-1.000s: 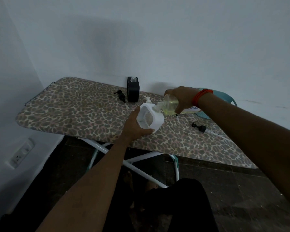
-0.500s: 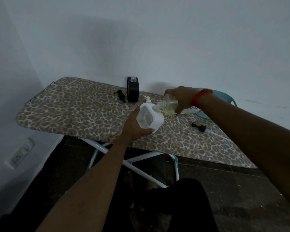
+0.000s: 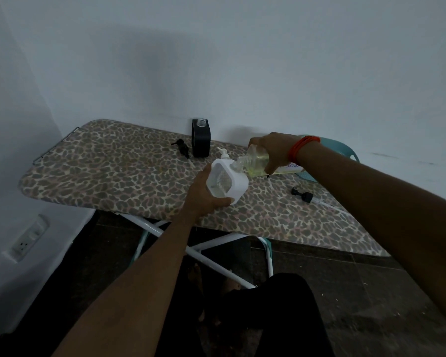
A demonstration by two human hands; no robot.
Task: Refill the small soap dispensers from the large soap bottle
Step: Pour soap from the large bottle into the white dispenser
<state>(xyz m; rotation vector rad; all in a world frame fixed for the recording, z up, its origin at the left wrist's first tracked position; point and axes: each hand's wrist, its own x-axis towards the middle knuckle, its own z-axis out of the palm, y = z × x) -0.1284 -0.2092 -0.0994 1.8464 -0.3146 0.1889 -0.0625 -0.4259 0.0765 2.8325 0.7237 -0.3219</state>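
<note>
Both hands grip: the left hand (image 3: 204, 195) steadies the dispenser (image 3: 238, 185) near the ironing board's (image 3: 101, 171) front edge, the right hand (image 3: 274, 150) should tip the bottle (image 3: 255, 163) slowly.

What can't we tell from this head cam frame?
All head view:
- Soap stream at the large soap bottle mouth: too small and dim.
- Fill level in the white dispenser: left hand covers its lower side.
- Bottle label: mostly hidden by the right hand and forearm.
- Teal basin: mostly behind the right forearm.
- Black dispenser contents: opaque body.
</note>
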